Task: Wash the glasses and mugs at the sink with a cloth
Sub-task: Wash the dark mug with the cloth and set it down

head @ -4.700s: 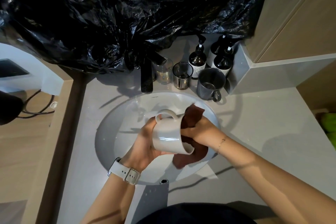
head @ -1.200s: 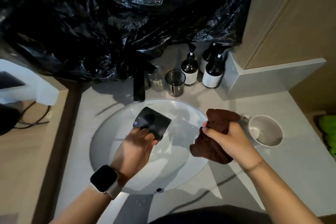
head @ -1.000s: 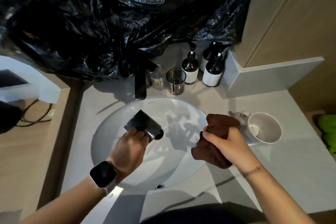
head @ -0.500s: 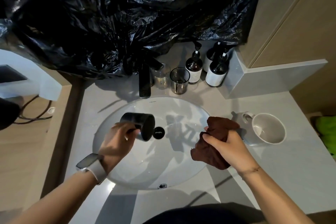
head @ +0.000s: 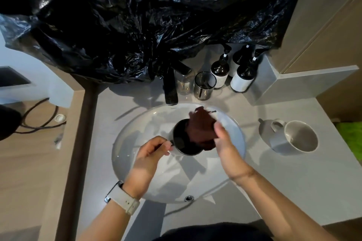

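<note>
Over the white sink basin point(head: 135, 164) my left hand point(head: 150, 152) pinches the handle of a dark mug point(head: 181, 141), whose mouth faces up toward me. My right hand point(head: 225, 143) grips a dark brown cloth point(head: 199, 127) and pushes it into the mug's mouth. A white mug point(head: 293, 137) stands upright on the counter to the right of the basin. A clear glass point(head: 184, 84) and a smoked glass point(head: 203, 86) stand behind the basin beside the black faucet point(head: 170, 88).
Three dark pump bottles point(head: 221, 70) stand at the back right against a grey ledge point(head: 293, 84). Crumpled black plastic sheeting point(head: 137, 15) hangs over the back of the counter. A wooden surface with a cable point(head: 35, 121) lies to the left. Something green point(head: 350, 133) sits at the far right.
My left hand turned the dark mug from lying sideways to mouth-up and now holds its handle. My right hand moved the cloth left from beside the basin into the mug.
</note>
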A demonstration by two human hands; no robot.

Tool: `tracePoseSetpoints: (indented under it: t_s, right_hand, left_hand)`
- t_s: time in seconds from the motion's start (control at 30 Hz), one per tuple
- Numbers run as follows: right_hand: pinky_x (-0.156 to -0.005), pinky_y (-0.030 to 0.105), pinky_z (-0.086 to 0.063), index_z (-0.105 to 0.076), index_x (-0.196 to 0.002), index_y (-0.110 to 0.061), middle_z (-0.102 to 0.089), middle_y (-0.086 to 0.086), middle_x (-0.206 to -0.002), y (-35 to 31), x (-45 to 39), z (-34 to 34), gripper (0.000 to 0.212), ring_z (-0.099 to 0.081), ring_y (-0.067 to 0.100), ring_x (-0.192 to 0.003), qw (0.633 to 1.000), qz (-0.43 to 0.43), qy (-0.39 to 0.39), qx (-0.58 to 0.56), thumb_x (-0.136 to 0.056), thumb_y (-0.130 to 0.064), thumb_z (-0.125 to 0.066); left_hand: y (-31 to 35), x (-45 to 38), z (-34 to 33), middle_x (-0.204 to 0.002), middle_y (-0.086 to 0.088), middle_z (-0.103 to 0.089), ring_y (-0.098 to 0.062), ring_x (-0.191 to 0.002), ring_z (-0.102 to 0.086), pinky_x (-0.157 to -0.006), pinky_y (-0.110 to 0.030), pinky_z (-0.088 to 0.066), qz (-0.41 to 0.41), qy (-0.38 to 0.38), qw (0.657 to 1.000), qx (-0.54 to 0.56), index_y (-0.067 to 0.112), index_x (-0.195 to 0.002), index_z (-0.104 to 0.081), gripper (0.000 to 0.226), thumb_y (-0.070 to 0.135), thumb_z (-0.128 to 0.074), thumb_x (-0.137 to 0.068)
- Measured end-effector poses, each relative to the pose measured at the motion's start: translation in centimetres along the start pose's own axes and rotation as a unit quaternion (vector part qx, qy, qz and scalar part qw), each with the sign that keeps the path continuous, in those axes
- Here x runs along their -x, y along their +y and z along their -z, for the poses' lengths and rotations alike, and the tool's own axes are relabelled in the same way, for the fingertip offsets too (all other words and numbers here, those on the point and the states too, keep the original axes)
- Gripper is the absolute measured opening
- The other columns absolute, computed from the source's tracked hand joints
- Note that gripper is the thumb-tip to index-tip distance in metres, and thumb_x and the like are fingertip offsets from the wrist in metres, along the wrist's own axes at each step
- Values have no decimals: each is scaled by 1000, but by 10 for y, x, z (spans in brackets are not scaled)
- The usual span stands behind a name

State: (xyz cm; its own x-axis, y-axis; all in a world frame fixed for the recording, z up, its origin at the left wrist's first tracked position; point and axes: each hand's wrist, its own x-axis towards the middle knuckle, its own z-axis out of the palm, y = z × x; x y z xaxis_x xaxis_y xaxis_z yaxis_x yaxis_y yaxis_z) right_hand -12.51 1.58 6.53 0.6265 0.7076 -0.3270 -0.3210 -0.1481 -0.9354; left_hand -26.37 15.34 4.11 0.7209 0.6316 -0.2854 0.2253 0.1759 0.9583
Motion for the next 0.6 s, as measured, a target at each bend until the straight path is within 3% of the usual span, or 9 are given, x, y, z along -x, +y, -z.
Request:
tracePoseSetpoints:
  t_s: [0.07,0.1,0.17,0.27,0.33,0.4,0.43,0.5,0.6]
  right_hand:
    - [-117,27,-12,-41,-128,-65,-28,-17,-154,4,0,-10,45,-17,0,-142,982,34,-35,182,-86,-63,-24]
    - [-116,24,-5,-38,-125,-70,-20,-25,-155,8,-2,-13,44,-9,-3,-141,965,54,-48,253,-86,-64,-19]
    - [-111,12,-2,-44,-127,-61,-19,-28,-153,13,-7,-17,42,-12,-5,-137,945,91,-28,313,-91,-58,-22]
    - [-101,2,-21,-49,-126,-36,-43,-16,-135,21,-14,-21,41,-38,9,-124,926,157,73,337,-86,-38,-59]
    - [-93,5,-34,-46,-124,-27,-48,-13,-120,21,-21,-20,61,-49,10,-109,946,105,112,287,-74,-23,-80]
    - [-96,15,-42,-49,-124,-26,-53,-10,-118,18,-27,-17,68,-52,8,-108,953,19,91,289,-67,-26,-87]
    - [-94,19,-46,-54,-119,-26,-58,-9,-116,16,-29,-17,63,-56,8,-107,955,-18,63,290,-66,-30,-87]
    - [-76,10,-48,-58,-102,-27,-63,-14,-102,12,-33,-19,44,-60,6,-95,959,-71,22,274,-68,-28,-86]
    - [-52,6,-40,-57,-71,-29,-57,-19,-72,9,-38,-22,27,-56,1,-69,948,-78,45,304,-57,-27,-80]
  left_hand:
    - [-1,2,-1,-72,-5,-62,-13,-74,-56,-74,-21,-45,-13,-3,1000,5,-7,-79,-63,15,3,-63,-91]
    - [-4,1,1,-72,-9,-61,-16,-74,-55,-74,-23,-44,-15,4,1000,7,-9,-79,-62,13,0,-62,-90]
    - [-7,-2,6,-73,-13,-59,-17,-74,-54,-71,-21,-43,-14,19,1000,2,-9,-77,-61,11,-7,-59,-88]
    - [-11,-4,11,-70,-10,-60,-15,-72,-55,-69,-20,-43,-12,6,1000,-10,-5,-74,-61,15,-7,-59,-88]
    - [-11,-5,14,-65,-4,-60,-12,-68,-55,-67,-20,-42,-19,-12,1000,-17,0,-72,-63,18,0,-63,-90]
    - [-10,-6,17,-64,0,-61,-8,-65,-55,-66,-18,-43,-21,-25,999,-13,4,-69,-63,21,14,-67,-87]
    - [-8,-7,18,-64,1,-62,-7,-65,-56,-66,-18,-43,-20,-29,999,-8,7,-68,-64,20,17,-66,-85]
    - [-5,-8,20,-65,3,-63,-5,-66,-56,-67,-15,-43,-22,-42,999,-9,11,-68,-65,21,12,-67,-89]
    - [-4,-6,21,-68,4,-64,-5,-69,-57,-68,-15,-44,-33,-72,996,-33,19,-69,-67,19,21,-68,-89]
